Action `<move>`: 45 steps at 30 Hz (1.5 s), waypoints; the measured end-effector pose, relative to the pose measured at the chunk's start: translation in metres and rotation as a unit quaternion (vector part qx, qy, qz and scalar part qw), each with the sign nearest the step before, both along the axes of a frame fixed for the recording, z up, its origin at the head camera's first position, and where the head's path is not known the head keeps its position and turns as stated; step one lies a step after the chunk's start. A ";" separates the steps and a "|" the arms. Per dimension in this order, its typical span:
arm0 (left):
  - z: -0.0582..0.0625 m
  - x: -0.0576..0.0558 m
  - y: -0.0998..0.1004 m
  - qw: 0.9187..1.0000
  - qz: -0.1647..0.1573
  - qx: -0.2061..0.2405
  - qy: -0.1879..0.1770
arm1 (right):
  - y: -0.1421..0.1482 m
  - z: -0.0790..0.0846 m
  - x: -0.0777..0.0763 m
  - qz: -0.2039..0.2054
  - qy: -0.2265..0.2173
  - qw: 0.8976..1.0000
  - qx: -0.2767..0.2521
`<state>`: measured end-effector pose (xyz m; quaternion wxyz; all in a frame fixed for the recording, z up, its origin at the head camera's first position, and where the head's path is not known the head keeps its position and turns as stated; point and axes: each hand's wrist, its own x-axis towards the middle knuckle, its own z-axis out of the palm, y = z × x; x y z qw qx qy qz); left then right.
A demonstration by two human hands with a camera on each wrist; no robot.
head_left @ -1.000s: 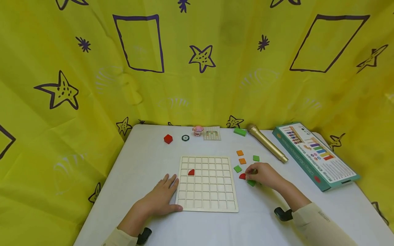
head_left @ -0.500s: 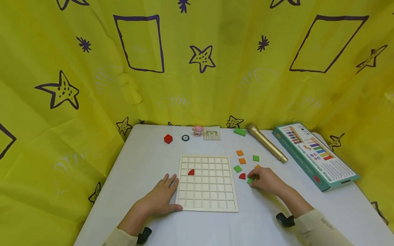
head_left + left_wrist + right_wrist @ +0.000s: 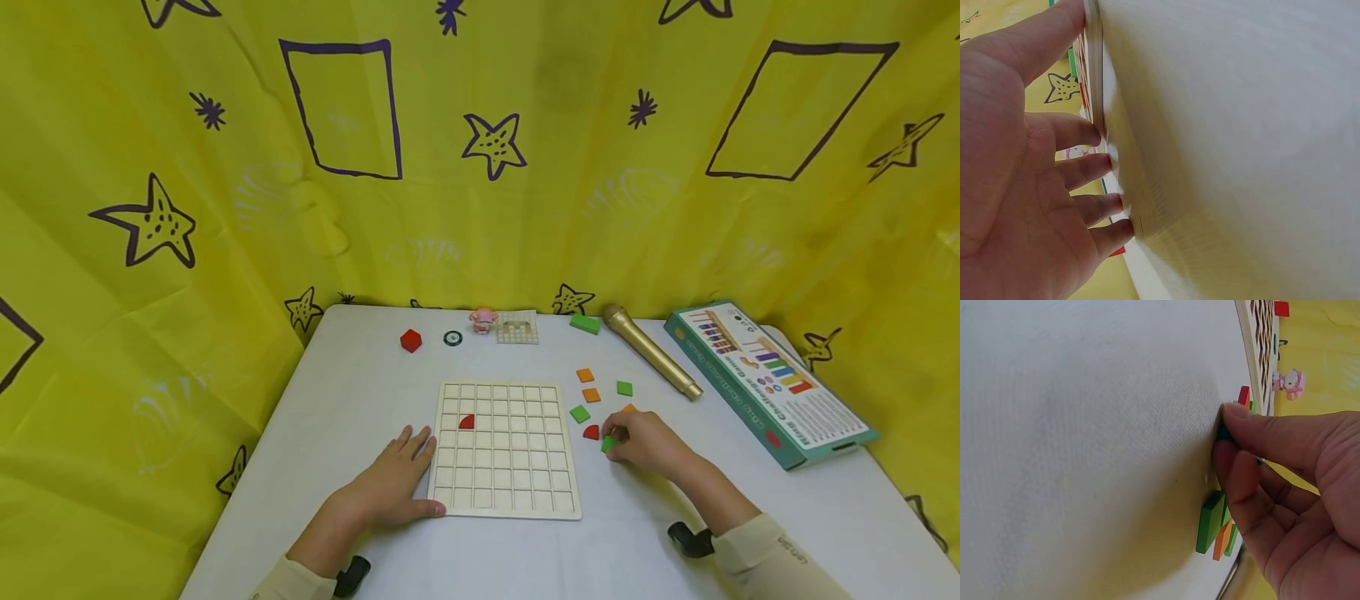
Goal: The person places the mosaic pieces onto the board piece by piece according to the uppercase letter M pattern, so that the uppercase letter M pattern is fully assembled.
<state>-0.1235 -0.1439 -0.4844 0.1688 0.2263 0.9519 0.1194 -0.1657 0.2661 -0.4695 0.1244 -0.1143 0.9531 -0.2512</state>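
Flat on the table, a cream grid board [image 3: 504, 450] has one red quarter-circle tile [image 3: 467, 422] in a cell toward its upper left. With fingers spread, my left hand [image 3: 386, 483] rests at the board's left edge; its thumb touches the board's side in the left wrist view. To the right of the board, my right hand [image 3: 648, 446] pinches a green tile [image 3: 609, 445] between thumb and fingers, low at the tabletop. Another red tile [image 3: 591, 432] lies just left of those fingertips. In the right wrist view the fingers [image 3: 1241, 487] mostly cover the pinched tile.
Loose orange tiles [image 3: 591, 395] and green tiles [image 3: 580, 413] lie near my right hand. Farther back are a red polyhedron [image 3: 411, 341], a round token [image 3: 452, 338], a pink figurine [image 3: 483, 320], a pattern card [image 3: 517, 327], a green block [image 3: 585, 323], a gold microphone [image 3: 652, 354] and a game box [image 3: 768, 383].
My right hand has moved slightly right and down from beside the red tile to the green tile, uncovering the red one. My left hand has stayed at the board.
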 end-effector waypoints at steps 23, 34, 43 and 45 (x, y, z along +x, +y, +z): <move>-0.003 0.001 0.000 1.000 0.005 -0.001 -0.001 | -0.017 0.014 -0.021 0.010 -0.015 0.999 -0.050; -0.003 0.000 -0.002 1.000 -0.005 0.000 0.006 | -0.042 0.013 -0.040 0.034 0.007 0.997 -0.071; 0.000 0.001 0.000 1.000 0.002 -0.002 0.002 | -0.063 0.014 -0.051 0.045 0.008 0.994 -0.103; 0.000 0.001 0.000 1.000 0.002 -0.003 0.002 | -0.068 0.013 -0.052 0.047 0.000 0.992 -0.117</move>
